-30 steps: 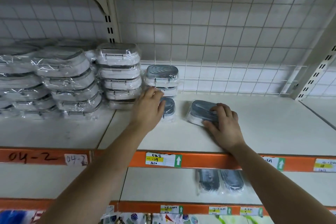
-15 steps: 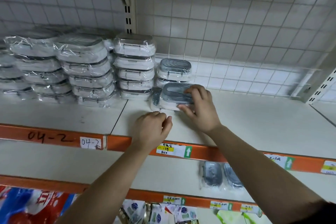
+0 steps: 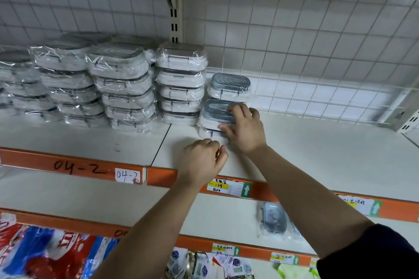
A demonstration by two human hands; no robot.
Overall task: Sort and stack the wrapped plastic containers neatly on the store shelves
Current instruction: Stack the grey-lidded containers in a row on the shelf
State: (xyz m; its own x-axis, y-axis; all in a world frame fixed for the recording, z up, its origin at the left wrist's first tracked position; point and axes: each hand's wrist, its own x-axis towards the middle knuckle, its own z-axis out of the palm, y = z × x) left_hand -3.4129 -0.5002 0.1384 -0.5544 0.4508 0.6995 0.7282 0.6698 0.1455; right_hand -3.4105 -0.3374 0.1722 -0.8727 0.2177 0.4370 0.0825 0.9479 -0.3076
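A small wrapped container with a grey ribbed lid [image 3: 215,112] sits on top of another one [image 3: 208,132] on the upper shelf [image 3: 317,152]. My right hand [image 3: 243,128] grips its right end, fingers over the lid. Behind it stands a second short pile, topped by a grey-lidded container [image 3: 230,86]. My left hand [image 3: 201,161] rests curled on the shelf just in front of the pile, holding nothing. Tall stacks of larger wrapped white containers [image 3: 181,81] fill the shelf to the left.
A wire grid backs the shelf [image 3: 317,52], and an upright post with a bracket [image 3: 174,18] rises behind the stacks. The lower shelf holds two wrapped grey containers [image 3: 273,219]. Orange shelf edges [image 3: 68,165] carry price labels. Colourful packets [image 3: 45,253] lie below.
My right hand carried the grey-lidded container left and set it on the one by the stacks. My left hand drew back from that lower container to the shelf front.
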